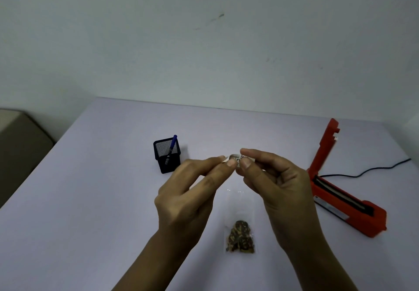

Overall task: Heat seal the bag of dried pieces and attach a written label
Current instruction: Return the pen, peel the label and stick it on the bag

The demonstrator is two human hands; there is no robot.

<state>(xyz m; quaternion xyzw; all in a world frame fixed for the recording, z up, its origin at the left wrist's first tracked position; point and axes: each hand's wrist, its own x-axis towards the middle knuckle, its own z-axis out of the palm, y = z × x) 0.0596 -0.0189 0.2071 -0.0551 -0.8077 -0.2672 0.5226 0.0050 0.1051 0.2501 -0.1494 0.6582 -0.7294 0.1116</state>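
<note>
A small white label with dark writing is held up above the table, pinched between the fingertips of both hands. My left hand grips its left end and my right hand grips its right end; fingers hide most of it. Below my hands a clear plastic bag lies flat on the table, with brown dried pieces gathered at its near end. Neither hand touches the bag.
A red heat sealer stands at the right with its arm raised and a black cord trailing right. A black mesh pen holder with a blue pen stands at the left. The pale table meets a wall behind.
</note>
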